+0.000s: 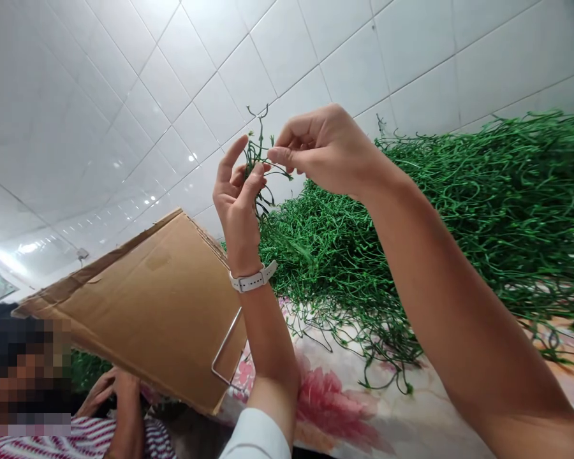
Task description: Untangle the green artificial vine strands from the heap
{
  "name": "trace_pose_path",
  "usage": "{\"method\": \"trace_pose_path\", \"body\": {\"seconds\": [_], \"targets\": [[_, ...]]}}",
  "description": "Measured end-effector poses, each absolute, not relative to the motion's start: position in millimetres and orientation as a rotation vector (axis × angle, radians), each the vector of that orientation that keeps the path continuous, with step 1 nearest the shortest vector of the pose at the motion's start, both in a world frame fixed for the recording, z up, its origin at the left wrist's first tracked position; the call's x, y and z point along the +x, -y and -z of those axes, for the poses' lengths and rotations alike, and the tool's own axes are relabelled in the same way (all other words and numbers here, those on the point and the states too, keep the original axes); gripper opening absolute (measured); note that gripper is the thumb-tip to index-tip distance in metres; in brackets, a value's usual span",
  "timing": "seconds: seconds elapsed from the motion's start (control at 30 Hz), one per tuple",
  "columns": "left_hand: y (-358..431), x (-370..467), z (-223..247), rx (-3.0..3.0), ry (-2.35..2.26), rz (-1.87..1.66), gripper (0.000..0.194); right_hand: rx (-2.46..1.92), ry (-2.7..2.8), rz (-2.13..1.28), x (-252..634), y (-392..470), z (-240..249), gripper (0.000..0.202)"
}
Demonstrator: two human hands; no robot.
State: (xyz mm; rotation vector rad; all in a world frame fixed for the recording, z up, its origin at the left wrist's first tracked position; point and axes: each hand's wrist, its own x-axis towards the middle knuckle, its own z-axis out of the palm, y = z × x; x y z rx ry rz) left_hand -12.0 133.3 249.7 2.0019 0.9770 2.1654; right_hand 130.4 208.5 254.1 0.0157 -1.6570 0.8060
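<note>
My left hand (242, 185) is raised, with a small bunch of thin green stems (256, 153) pinched between thumb and fingers and its index finger stretched upward. To its right, my right hand (316, 150) has thumb and fingertips pressed together at the side of the bunch; what lies between those tips is too small to make out. Behind and below both hands spreads a large heap of curly green stems (344, 236) on a flower-patterned cloth (387, 421). A pale watch strap circles my left wrist.
A cardboard box panel (157, 306) leans at the left, a bent metal wire (224, 344) near its right edge. Beyond it, at the lower left, sits a person in a striped top (95, 437), hands together near more greens. A white tiled wall (287, 57) rises behind.
</note>
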Motion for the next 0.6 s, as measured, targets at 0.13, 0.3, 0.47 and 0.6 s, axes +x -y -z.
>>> {"method": "trace_pose_path", "body": {"seconds": [0.13, 0.3, 0.47, 0.6], "targets": [[-134, -19, -249, 2.032, -1.058, -2.149, 0.029, -0.015, 1.624, -0.799, 132, -210, -255, 0.038], [-135, -17, -249, 2.053, -1.087, -2.176, 0.027, -0.092, 1.545, -0.751, 132, -210, -255, 0.035], [-137, -13, -249, 1.993, -1.231, -2.185, 0.059, -0.217, 1.391, -0.756, 124, -216, -254, 0.032], [-140, -5, -247, 2.021, -1.259, -2.245, 0.054, -0.3, 1.279, -0.805, 109, -234, -247, 0.03]]}}
